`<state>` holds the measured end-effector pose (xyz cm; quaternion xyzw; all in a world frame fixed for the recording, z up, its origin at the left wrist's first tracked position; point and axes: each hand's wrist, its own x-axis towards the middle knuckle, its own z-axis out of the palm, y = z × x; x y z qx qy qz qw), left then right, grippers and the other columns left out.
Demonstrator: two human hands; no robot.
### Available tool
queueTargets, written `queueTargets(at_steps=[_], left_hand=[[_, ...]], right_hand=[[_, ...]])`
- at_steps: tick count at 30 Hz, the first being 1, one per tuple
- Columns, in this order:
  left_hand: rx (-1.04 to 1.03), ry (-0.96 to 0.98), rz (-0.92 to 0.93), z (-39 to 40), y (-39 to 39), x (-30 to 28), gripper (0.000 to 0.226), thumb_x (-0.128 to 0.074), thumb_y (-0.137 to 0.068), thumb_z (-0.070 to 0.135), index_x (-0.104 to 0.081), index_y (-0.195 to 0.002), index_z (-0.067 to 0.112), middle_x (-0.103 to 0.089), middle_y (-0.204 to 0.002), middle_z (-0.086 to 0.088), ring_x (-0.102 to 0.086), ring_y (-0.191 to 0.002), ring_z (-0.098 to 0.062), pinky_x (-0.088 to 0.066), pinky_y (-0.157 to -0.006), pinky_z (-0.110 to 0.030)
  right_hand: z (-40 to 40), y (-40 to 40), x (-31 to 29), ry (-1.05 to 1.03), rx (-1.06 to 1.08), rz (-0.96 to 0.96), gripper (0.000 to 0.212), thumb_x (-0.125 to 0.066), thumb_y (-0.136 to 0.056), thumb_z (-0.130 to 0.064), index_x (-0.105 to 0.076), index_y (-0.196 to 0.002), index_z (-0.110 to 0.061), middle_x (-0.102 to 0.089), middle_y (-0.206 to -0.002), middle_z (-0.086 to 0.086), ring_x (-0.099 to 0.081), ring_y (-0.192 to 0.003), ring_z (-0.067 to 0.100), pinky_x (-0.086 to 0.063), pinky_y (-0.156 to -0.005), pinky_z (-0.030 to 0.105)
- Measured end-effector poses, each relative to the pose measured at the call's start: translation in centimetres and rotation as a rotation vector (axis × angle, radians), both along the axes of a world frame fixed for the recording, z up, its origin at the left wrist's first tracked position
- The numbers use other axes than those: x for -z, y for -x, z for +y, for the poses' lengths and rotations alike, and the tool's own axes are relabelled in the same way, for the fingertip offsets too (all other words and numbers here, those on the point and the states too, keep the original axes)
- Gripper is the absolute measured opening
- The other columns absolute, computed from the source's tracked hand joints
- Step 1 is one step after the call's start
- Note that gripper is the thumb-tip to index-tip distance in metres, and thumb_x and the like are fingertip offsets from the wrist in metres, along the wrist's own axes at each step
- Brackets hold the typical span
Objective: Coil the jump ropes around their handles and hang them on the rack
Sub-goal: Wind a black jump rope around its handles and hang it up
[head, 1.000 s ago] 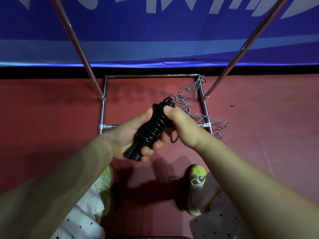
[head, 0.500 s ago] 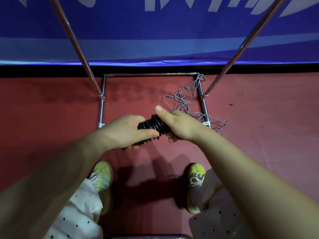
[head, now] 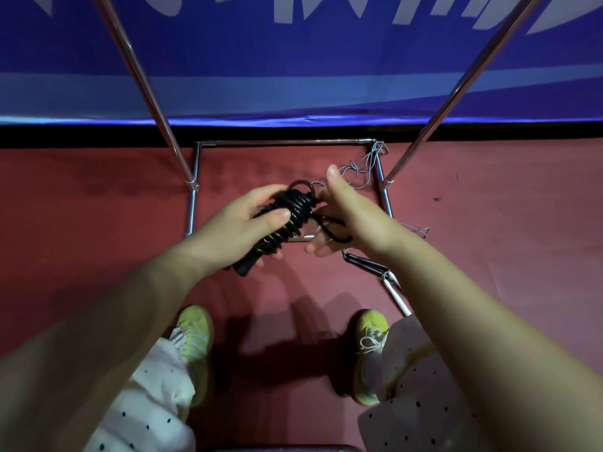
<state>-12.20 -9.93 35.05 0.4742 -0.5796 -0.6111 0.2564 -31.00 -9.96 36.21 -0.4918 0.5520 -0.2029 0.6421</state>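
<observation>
Jump rope (head: 290, 216), gripped by the left hand (head: 235, 230), now trails a free end loop around the right hand (head: 346, 220), which has released the coil to tuck it.

A red-brown floor (head: 489, 243) is filling the lower two thirds of the frame, dimly lit, with dark shadows pooling at lower centre. A blue banner (head: 293, 70) with white lettering is stretching across the top, and a black strip (head: 81, 135) is running beneath it
</observation>
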Motion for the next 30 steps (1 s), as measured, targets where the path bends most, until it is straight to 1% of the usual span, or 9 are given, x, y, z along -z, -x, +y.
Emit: queueTargets(at_steps=[4,8,12,15,19,23,25,27,30], left_hand=[[-0.101,-0.071,0.118,-0.5,-0.7,0.2,0.030,-0.055,-0.085,0.030,-0.053,-0.116,0.030,-0.067,-0.081,-0.002,-0.066,-0.056,-0.020,-0.046,-0.041,-0.024],[-0.194,-0.146,0.154,-0.8,-1.1,0.1,0.018,-0.047,-0.096,0.029,-0.056,-0.111,0.033,-0.069,-0.074,-0.001,-0.065,-0.055,-0.020,-0.046,-0.041,-0.023],[-0.181,-0.240,0.118,-0.3,-0.5,0.5,0.018,-0.043,-0.098,0.032,-0.056,-0.111,0.035,-0.069,-0.075,0.000,-0.065,-0.054,-0.017,-0.046,-0.041,-0.023],[-0.189,-0.278,0.100,-0.4,-0.2,0.2,0.017,-0.043,-0.098,0.034,-0.056,-0.109,0.039,-0.070,-0.074,0.001,-0.065,-0.054,-0.016,-0.046,-0.043,-0.023],[-0.141,-0.255,0.043,-0.4,0.0,-0.1,0.015,-0.043,-0.100,0.033,-0.055,-0.106,0.040,-0.070,-0.071,0.004,-0.067,-0.055,-0.015,-0.048,-0.044,-0.023],[-0.097,-0.220,0.019,-0.1,0.1,0.0,0.015,-0.047,-0.099,0.028,-0.054,-0.107,0.037,-0.069,-0.072,0.004,-0.068,-0.063,-0.015,-0.054,-0.052,-0.029],[-0.088,-0.200,0.010,0.1,0.1,0.0,0.016,-0.050,-0.098,0.025,-0.056,-0.105,0.038,-0.069,-0.076,0.005,-0.067,-0.067,-0.013,-0.056,-0.058,-0.035],[-0.082,-0.186,0.021,0.2,-0.1,-0.1,0.017,-0.050,-0.097,0.022,-0.057,-0.103,0.037,-0.069,-0.076,0.004,-0.067,-0.065,-0.013,-0.057,-0.058,-0.035],[-0.074,-0.165,0.058,0.3,-0.4,-0.8,0.018,-0.048,-0.097,0.020,-0.058,-0.102,0.035,-0.069,-0.072,0.003,-0.066,-0.061,-0.012,-0.054,-0.049,-0.028]], right_hand=[[-0.6,1.5,0.0,0.087,0.121,0.089,0.033,-0.045,-0.098,-0.044,-0.059,-0.086,-0.018,-0.067,-0.082,-0.002,-0.066,-0.075,0.020,-0.051,-0.072,0.033],[-1.0,2.0,-0.2,0.163,0.154,0.170,0.026,-0.054,-0.097,-0.030,-0.065,-0.078,-0.015,-0.068,-0.081,-0.004,-0.064,-0.081,0.013,-0.048,-0.083,0.034],[-1.1,1.3,-0.1,-0.016,0.313,-0.202,0.020,-0.058,-0.088,-0.027,-0.062,-0.070,-0.020,-0.068,-0.073,-0.007,-0.062,-0.091,0.016,-0.042,-0.088,0.030],[-0.9,0.8,0.2,0.042,0.287,-0.474,0.020,-0.052,-0.081,-0.017,-0.071,-0.073,-0.016,-0.073,-0.090,-0.006,-0.060,-0.101,0.015,-0.044,-0.091,0.026],[-0.7,1.0,1.2,0.038,0.272,-0.588,0.012,-0.067,-0.074,-0.010,-0.074,-0.084,-0.011,-0.073,-0.102,-0.001,-0.048,-0.108,0.026,-0.049,-0.090,0.023],[-0.9,1.4,1.2,0.030,0.284,-0.541,0.021,-0.077,-0.062,-0.028,-0.079,-0.081,-0.018,-0.070,-0.084,-0.002,-0.057,-0.075,0.010,-0.048,-0.084,0.022],[-1.1,1.5,0.9,0.066,0.350,-0.442,0.009,-0.069,-0.075,-0.015,-0.076,-0.070,-0.018,-0.070,-0.077,-0.005,-0.056,-0.070,0.008,-0.048,-0.083,0.026],[-1.2,1.4,0.7,0.098,0.363,-0.313,0.023,-0.059,-0.088,-0.003,-0.067,-0.072,-0.016,-0.070,-0.071,-0.006,-0.058,-0.068,0.009,-0.051,-0.078,0.028],[-1.1,1.4,0.2,0.099,0.306,-0.252,0.019,-0.058,-0.089,0.002,-0.054,-0.079,-0.015,-0.068,-0.067,-0.003,-0.048,-0.053,0.008,-0.053,-0.060,0.022]])
